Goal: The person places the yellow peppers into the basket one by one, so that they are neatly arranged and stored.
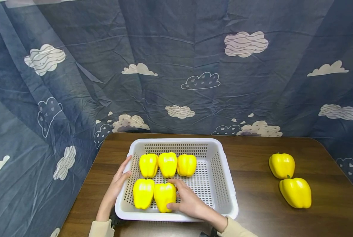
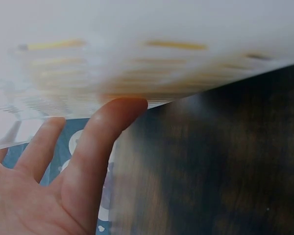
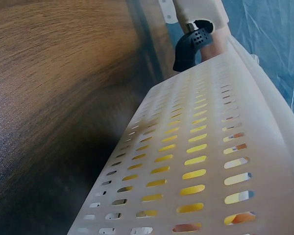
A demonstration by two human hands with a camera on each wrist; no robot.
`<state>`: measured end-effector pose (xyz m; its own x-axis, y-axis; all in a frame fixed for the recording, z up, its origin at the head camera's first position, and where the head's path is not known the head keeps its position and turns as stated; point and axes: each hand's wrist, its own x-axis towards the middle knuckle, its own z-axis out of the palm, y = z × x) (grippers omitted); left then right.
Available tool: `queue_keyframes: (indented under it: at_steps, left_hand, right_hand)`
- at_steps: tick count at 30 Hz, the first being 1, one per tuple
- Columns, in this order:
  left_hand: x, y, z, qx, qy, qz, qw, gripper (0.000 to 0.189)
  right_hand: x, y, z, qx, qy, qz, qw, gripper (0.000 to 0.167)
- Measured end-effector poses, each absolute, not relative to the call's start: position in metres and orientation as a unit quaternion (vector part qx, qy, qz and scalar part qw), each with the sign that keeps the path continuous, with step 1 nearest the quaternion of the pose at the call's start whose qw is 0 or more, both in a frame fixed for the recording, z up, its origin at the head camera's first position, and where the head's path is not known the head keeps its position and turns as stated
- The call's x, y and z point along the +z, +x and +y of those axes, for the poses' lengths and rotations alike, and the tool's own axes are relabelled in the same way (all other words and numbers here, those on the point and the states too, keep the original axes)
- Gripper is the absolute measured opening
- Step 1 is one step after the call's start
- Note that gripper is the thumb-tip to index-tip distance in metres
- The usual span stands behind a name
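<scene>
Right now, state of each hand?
Left hand: open, touching the white basket at its left side.
Right hand: holding a yellow pepper in the basket.

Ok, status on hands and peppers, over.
Left fingers against basket. Right fingers around near-row yellow pepper inside. Four more peppers inside, two peppers on table. No obstruction visible.

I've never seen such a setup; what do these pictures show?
This is no machine: a person works bare-handed. The wide picture comes from a head-worn camera looking forward and down; the close ones come from cameras on each wrist, both facing the outside of a white plastic basket. It stands on a brown table and contains five yellow bell peppers; two more bell peppers lie to its right. The left hand touches the basket's left side; the right hand grips the front row's right bell pepper.
</scene>
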<state>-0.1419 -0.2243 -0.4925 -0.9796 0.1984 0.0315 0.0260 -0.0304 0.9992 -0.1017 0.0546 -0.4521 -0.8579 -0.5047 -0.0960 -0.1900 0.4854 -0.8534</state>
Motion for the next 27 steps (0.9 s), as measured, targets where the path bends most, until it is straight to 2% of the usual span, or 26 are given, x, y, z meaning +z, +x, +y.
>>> queue_keyframes:
  at_steps: [15, 27]
  left_hand:
    - [-0.493, -0.142, -0.225, 0.710, 0.088, 0.696, 0.058, 0.056]
    - [-0.491, -0.141, -0.224, 0.706, 0.078, 0.702, 0.056, 0.055]
  right_hand:
    - [-0.450, -0.100, 0.057, -0.483, -0.207, 0.839, 0.141, 0.065]
    - [-0.444, -0.106, 0.082, -0.545, -0.195, 0.807, 0.117, 0.058]
